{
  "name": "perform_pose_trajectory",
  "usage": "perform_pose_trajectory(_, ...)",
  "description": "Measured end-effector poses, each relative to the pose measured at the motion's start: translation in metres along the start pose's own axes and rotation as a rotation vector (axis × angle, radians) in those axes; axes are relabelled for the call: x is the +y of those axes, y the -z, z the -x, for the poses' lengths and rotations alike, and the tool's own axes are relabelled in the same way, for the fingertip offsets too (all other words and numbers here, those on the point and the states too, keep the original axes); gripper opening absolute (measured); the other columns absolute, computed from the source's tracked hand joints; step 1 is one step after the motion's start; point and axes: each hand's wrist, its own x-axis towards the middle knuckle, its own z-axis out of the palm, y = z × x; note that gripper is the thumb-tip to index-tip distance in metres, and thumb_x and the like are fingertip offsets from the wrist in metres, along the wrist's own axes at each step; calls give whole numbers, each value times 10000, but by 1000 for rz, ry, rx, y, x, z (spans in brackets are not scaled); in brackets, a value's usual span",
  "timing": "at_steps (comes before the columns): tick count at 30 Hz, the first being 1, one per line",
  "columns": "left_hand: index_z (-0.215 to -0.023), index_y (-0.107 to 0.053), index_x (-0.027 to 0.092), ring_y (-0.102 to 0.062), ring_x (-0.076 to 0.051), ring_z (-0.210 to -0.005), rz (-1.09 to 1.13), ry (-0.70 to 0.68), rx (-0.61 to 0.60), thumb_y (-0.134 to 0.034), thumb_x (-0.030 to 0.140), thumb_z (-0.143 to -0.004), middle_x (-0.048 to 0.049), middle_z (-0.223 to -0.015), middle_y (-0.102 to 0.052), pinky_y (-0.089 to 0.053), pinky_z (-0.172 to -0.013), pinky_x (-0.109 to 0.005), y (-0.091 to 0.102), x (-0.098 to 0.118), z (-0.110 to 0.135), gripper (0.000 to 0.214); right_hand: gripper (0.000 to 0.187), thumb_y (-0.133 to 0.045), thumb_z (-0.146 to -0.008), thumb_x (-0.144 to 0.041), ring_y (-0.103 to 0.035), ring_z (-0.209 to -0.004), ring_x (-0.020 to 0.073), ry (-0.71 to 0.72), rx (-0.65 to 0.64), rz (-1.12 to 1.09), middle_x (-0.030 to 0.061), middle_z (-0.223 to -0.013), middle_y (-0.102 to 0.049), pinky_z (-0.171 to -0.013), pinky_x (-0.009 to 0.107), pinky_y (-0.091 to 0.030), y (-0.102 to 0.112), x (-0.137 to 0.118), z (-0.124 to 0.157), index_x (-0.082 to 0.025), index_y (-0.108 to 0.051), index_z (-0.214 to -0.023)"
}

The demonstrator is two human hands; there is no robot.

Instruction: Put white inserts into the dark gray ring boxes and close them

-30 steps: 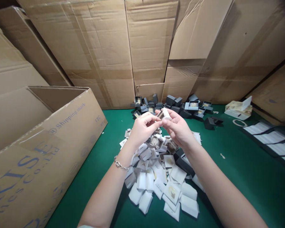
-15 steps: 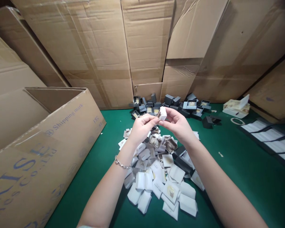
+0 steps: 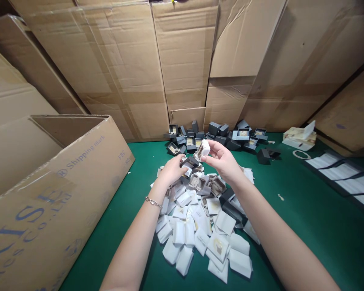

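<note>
The right hand is pinched shut on a small white box, holding it up above the pile. The left hand is half open, and its fingers touch a small dark box. Below them, a heap of white pads sits on the green table.

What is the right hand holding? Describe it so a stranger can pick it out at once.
On the green table mat, a heap of white inserts lies below a scatter of dark boxes. Above the heap, the right hand holds one small white insert in its fingertips. Unlike its neighbours, it is held clear of the heap.
</note>
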Motion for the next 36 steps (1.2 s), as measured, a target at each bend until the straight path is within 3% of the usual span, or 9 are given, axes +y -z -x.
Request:
perform_pose_trajectory(4, -1295, -497, 204, -532, -284, -1125, -95, -15, -10, -543, 94, -675, -112, -1260, -581, -426, -912, -369, -10, -2, -1, 631, 494, -764, -588, -301, -635, -856, 176, -48, -3, -21, 36, -953, -677, -728, 322, -544, -2, 0, 1, -210, -579, -1036)
perform_pose_trajectory(9, -1127, -573, 203, -496, -301, -1080, -207, 20, -4, -566, 167, -696, -104, -1134, -564, -419, -891, -372, -16, -3, -3, 432, 498, -760, -589, -291, -624, -875, 181, -76, -21, -29, 32, -937, -665, -736, 320, -535, -3, -2, 1, -205, -575, -1043)
perform_pose_trajectory(14, -1069, -536, 201, -459, -295, -1090, -236, 71, -4, -585, 188, -685, -100, -1120, -498, -419, -860, -345, -17, -1, -2, 387, 507, -763, -598, -305, -618, -899, 188, -96, -34, -13, 41, -994, -652, -793, 345, -521, -4, -4, 3, -208, -564, -1054)
perform_pose_trajectory(18, -978, -526, 205, -487, -269, -1043, -225, 6, 13, -556, 153, -697, -90, -1093, -518, -413, -806, -315, -16, 5, 1, 288, 508, -763, -602, -309, -617, -917, 191, -88, -40, -29, 44, -1017, -651, -805, 348, -518, -3, -4, 2, -215, -566, -1060)
perform_pose_trajectory(21, -935, -509, 218, -551, -231, -890, -150, -54, -27, -542, 155, -720, -52, -938, -592, -395, -706, -286, -14, 8, 2, 226, 535, -781, -580, -323, -619, -926, 198, -82, -31, -40, 45, -1033, -650, -807, 354, -520, -1, -4, 1, -219, -565, -1058)
perform_pose_trajectory(27, -976, -514, 242, -583, -207, -742, -52, 2, -70, -579, 166, -704, -13, -804, -626, -349, -599, -256, -10, 2, 2, 290, 559, -786, -576, -352, -627, -928, 199, -83, -25, -49, 53, -1059, -653, -829, 362, -519, 0, -5, 0, -221, -560, -1070)
perform_pose_trajectory(31, -1045, -538, 236, -601, -206, -813, 106, -4, 26, -567, 135, -694, -28, -888, -651, -392, -652, -261, -8, -2, -3, 366, 551, -783, -583, -351, -629, -944, 198, -63, -22, -52, 57, -1080, -655, -872, 369, -510, 2, -5, 0, -222, -565, -1073)
perform_pose_trajectory(36, -1090, -525, 167, -609, -202, -927, 609, 28, 198, -640, 98, -592, -70, -1046, -651, -454, -783, -286, -8, 5, -11, 516, 532, -760, -598, -326, -630, -942, 196, -56, -18, -44, 56, -1061, -658, -860, 366, -520, 3, -8, 0, -217, -558, -1079)
